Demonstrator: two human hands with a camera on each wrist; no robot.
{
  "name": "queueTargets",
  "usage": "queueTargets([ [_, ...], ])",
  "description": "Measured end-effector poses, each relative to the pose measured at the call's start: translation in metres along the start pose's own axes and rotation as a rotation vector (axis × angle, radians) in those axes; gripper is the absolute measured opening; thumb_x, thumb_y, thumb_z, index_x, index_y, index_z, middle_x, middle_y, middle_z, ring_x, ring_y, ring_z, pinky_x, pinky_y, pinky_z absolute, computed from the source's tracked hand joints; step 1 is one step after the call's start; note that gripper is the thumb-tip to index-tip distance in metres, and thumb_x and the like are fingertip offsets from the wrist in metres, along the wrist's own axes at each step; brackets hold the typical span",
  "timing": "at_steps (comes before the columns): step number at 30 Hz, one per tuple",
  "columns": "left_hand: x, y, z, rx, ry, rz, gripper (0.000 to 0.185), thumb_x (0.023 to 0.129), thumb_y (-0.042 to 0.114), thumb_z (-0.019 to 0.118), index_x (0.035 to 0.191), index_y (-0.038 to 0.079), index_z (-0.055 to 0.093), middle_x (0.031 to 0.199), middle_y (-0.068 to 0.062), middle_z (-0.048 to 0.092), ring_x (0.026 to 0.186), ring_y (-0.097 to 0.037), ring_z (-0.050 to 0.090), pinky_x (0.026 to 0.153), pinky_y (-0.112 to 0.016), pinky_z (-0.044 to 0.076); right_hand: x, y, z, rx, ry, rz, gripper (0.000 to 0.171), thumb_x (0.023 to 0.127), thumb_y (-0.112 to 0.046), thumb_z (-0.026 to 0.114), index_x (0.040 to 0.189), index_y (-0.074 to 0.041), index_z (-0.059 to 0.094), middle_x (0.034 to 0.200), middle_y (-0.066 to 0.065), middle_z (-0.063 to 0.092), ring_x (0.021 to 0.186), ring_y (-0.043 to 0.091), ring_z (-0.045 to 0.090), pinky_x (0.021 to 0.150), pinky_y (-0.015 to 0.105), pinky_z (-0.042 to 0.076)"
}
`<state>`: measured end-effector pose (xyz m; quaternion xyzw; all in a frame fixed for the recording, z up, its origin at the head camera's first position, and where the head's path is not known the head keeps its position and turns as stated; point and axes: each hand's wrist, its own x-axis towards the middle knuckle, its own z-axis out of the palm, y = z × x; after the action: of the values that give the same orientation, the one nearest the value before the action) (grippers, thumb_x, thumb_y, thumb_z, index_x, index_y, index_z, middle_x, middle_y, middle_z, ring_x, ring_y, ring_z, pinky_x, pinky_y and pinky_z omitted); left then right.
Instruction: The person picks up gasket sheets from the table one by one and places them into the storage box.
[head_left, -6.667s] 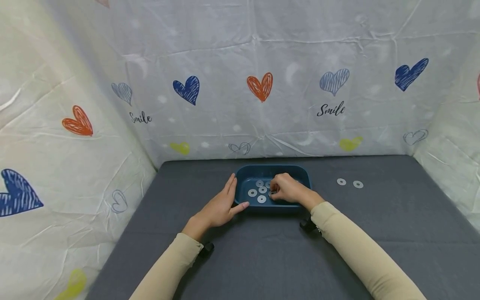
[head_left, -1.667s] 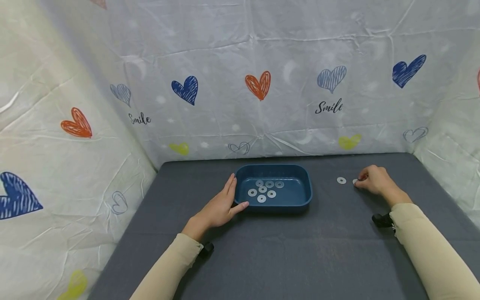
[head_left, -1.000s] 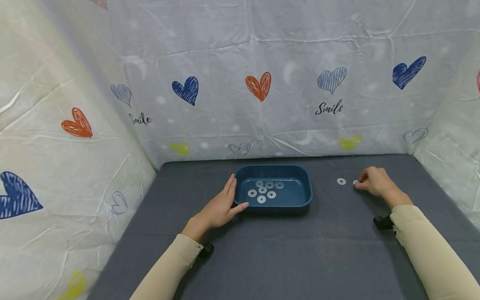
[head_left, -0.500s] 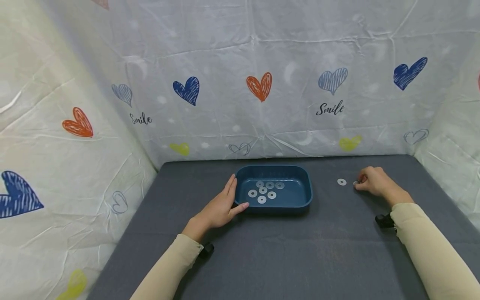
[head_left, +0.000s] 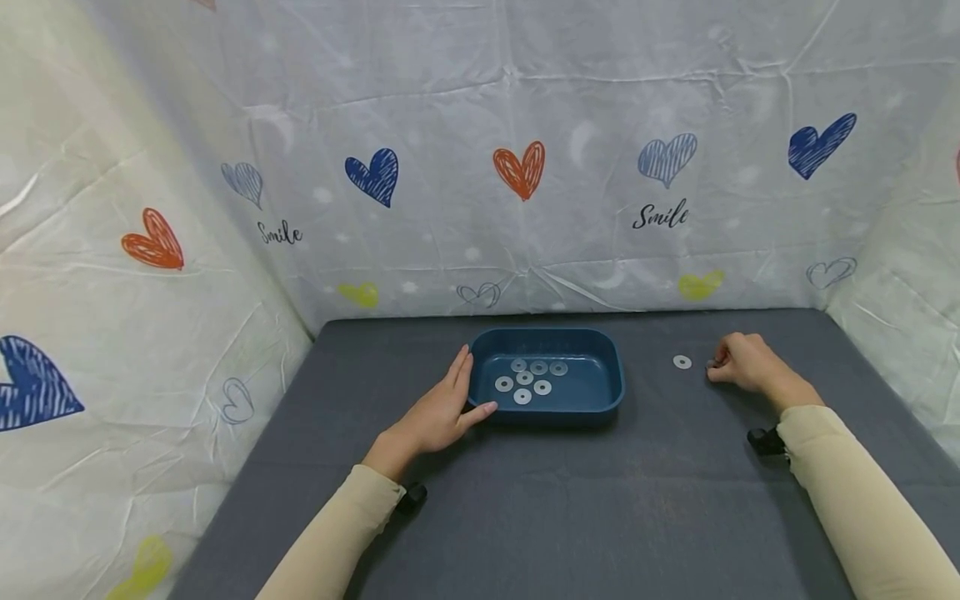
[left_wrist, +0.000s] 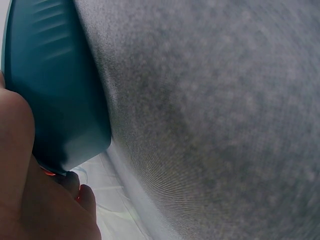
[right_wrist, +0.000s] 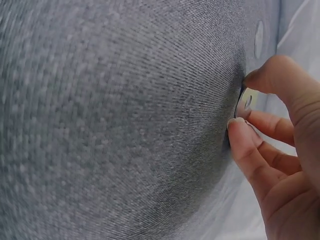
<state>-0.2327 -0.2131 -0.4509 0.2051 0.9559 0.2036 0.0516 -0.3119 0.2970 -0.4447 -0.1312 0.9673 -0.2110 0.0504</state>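
Note:
A dark blue rectangular tray (head_left: 588,390) lies near the table's far edge. Several flat metal washers, such as this washer (head_left: 522,397), are spread over its left half. My left hand (head_left: 431,419) rests against the tray's left end with straight fingers, the thumb at the near left corner. To the right of the tray, my right hand (head_left: 752,367) pinches a washer (right_wrist: 243,103) between thumb and fingers. The right wrist view shows that washer tilted up on its edge, close to the cloth; the fingers mostly hide it in the head view.
A single loose washer (head_left: 682,362) lies between the tray and my right hand. Grey cloth (head_left: 562,508) covers the table. White curtains (head_left: 442,242) with printed hearts hang behind it and at the sides.
My right hand has left the tray for the rightmost loose washer and has now tipped it up in its fingers. The left hand and the tray have stayed put.

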Motion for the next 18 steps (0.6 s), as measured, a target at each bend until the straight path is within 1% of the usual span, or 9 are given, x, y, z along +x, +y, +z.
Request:
queueTargets([
  [6,0.0,0.002,0.0,0.005,-0.004,0.001,0.1,0.102,0.065,0.046,0.163,0.001,-0.002,0.172,-0.012,-0.01,0.157,-0.03,0.012,0.123,-0.048,0.023,-0.004,0.002,0.002,0.006,0.014,0.0,0.023,0.088,-0.015,0.076,0.093,0.007,0.069,0.088,0.017,0.068,0.075,0.026,0.061,0.066,0.043,0.052],
  [11,0.0,0.004,0.0,0.01,-0.007,0.005,0.101,0.102,0.065,0.045,0.163,0.001,-0.002,0.172,-0.015,-0.007,0.156,-0.031,0.013,0.123,-0.049,0.024,-0.008,0.004,0.002,0.025,0.03,-0.004,0.028,0.089,-0.017,0.077,0.099,0.009,0.071,0.09,0.017,0.071,0.077,0.026,0.064,0.068,0.045,0.054],
  [18,-0.001,0.004,-0.003,0.006,-0.01,-0.01,0.101,0.102,0.066,0.045,0.164,0.002,-0.002,0.172,-0.012,-0.011,0.157,-0.031,0.012,0.123,-0.049,0.023,-0.012,-0.003,-0.005,0.049,0.047,-0.055,0.025,0.089,-0.014,0.076,0.099,0.008,0.071,0.088,0.014,0.072,0.074,0.023,0.065,0.066,0.043,0.055],
])
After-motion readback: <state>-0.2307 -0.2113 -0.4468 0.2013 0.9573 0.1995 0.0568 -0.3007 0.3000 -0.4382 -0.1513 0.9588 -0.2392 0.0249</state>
